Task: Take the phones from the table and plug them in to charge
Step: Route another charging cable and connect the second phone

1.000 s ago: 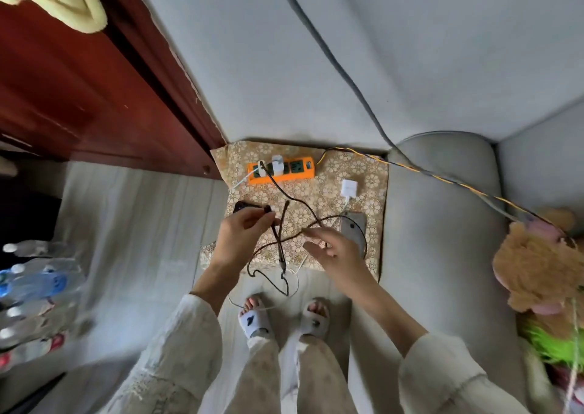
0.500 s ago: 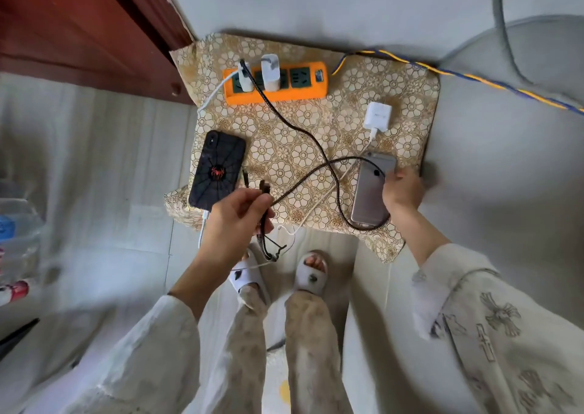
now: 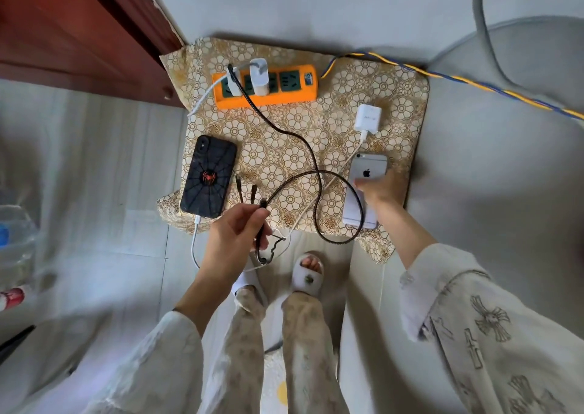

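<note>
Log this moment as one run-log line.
left hand: holds black cable | right hand: grips silver phone | black phone: on cloth, white cable attached | power strip: two plugs in

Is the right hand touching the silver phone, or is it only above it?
Touching. The head view shows the right hand lying on the silver phone, its fingers pressed against the phone's back with no gap visible.

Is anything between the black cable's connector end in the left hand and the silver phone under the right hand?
Nothing solid blocks it. The left hand pinches the black braided cable near its connectors; only patterned cloth and that cable's own loop, draped over the silver phone, lie between. The right hand holds the phone.
</note>
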Tool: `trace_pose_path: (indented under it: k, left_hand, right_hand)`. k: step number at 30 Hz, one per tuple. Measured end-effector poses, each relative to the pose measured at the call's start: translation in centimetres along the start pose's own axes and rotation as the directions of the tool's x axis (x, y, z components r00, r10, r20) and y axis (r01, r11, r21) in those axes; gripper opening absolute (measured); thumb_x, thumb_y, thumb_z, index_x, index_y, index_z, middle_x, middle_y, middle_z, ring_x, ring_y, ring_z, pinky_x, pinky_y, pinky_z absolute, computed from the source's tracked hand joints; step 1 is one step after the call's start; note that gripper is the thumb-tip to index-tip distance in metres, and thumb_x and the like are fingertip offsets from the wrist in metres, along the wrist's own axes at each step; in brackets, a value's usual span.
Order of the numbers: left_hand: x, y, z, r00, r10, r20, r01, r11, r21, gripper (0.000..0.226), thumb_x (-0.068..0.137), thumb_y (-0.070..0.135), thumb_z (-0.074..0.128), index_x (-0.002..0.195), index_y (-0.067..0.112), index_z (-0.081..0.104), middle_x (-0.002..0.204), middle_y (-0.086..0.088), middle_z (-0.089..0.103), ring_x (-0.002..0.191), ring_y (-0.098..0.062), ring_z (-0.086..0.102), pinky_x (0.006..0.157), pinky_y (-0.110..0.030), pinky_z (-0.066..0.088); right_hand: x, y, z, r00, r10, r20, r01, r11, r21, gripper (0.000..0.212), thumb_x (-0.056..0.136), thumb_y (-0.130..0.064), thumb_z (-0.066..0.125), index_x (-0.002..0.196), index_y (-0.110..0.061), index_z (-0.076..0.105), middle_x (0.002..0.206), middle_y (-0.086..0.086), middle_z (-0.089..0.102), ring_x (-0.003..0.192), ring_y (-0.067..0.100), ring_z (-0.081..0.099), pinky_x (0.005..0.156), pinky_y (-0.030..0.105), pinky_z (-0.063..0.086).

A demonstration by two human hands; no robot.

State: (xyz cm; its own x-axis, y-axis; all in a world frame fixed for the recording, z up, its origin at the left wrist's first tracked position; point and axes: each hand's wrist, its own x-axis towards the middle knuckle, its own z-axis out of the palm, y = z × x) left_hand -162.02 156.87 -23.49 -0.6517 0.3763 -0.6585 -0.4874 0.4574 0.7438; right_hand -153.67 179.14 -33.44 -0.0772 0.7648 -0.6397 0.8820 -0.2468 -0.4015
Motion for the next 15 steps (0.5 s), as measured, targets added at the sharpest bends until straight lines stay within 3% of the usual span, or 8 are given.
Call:
trace_pose_path:
  k: [2,5,7,9,11,13,15]
  left_hand:
    - [-0.3,0.1,0.1,1.0,-0.022,-0.016,0.022,1.0,0.006,0.011,0.09,0.009,0.052,0.083,0.009,0.061,0.063,-0.004,0.057,0.043,-0.005,0.048,0.047,-0.016,0.045]
    - [-1.0,0.4,0.2,0.994,-0.07,-0.08,0.075,0.995,0.06,0.01,0.089,0.01,0.053,0.085,0.009,0.062,0.063,-0.002,0.056,0.046,-0.008,0.045,0.044,-0.016,0.041]
    - [-1.7,0.6,0.4,0.988,-0.103,-0.115,0.116,0.987,0.112,0.013,0.091,0.009,0.05,0.094,0.007,0.063,0.066,-0.002,0.055,0.053,-0.012,0.043,0.048,-0.021,0.04]
    - [-2.5,1.1,0.6,0.986,-0.136,-0.094,0.145,0.985,0.094,0.018,0.092,0.007,0.047,0.099,0.008,0.063,0.068,-0.002,0.054,0.057,-0.012,0.043,0.053,-0.024,0.039]
    - [-3.4,1.8,0.9,0.989,-0.146,-0.028,0.147,0.988,0.056,0.019,0.091,0.005,0.048,0.099,0.008,0.065,0.067,-0.002,0.053,0.056,-0.013,0.043,0.054,-0.023,0.039]
    - [-4.4,2.4,1.1,0.99,-0.133,0.044,0.131,0.99,0.052,0.019,0.091,0.006,0.049,0.1,0.008,0.065,0.065,0.0,0.054,0.054,-0.011,0.043,0.052,-0.018,0.04]
    - [-5.2,3.0,1.1,0.989,-0.109,0.097,0.105,0.993,0.047,0.019,0.09,0.009,0.051,0.101,0.011,0.066,0.063,0.003,0.054,0.052,-0.008,0.042,0.052,-0.017,0.038]
  right_hand:
    - [-1.0,0.0,-0.4,0.999,-0.047,-0.004,0.047,0.999,0.026,0.027,0.08,-0.015,0.067,0.103,-0.003,0.061,0.11,0.014,0.066,0.096,0.028,0.063,0.078,0.031,0.048]
    - [-3.5,-0.3,-1.9,0.981,-0.144,-0.133,0.145,0.989,0.002,0.024,0.085,-0.019,0.06,0.105,-0.005,0.059,0.109,0.014,0.066,0.1,0.03,0.06,0.077,0.027,0.039]
    - [-5.5,-0.7,-3.3,0.963,-0.159,-0.215,0.193,0.97,0.147,0.024,0.085,-0.018,0.06,0.106,-0.005,0.058,0.108,0.015,0.067,0.097,0.029,0.061,0.083,0.032,0.044]
    - [-7.5,-1.5,-4.8,0.972,-0.122,-0.202,0.195,0.896,0.4,0.024,0.085,-0.014,0.06,0.107,-0.005,0.058,0.104,0.014,0.066,0.092,0.025,0.06,0.085,0.038,0.047]
    - [-9.2,-2.4,-6.1,0.997,-0.047,-0.057,0.072,0.772,0.631,0.023,0.085,-0.014,0.06,0.108,-0.009,0.056,0.101,0.01,0.062,0.092,0.022,0.059,0.081,0.04,0.051]
    - [-10.6,-3.1,-6.8,0.983,0.011,0.185,-0.151,0.631,0.761,0.023,0.087,-0.014,0.059,0.109,-0.009,0.053,0.102,0.011,0.059,0.097,0.023,0.06,0.082,0.041,0.054]
    - [-11.9,-3.6,-7.0,0.928,0.007,0.372,-0.321,0.522,0.79,0.012,0.088,-0.013,0.057,0.098,-0.008,0.053,0.097,0.013,0.059,0.092,0.023,0.061,0.062,0.031,0.059]
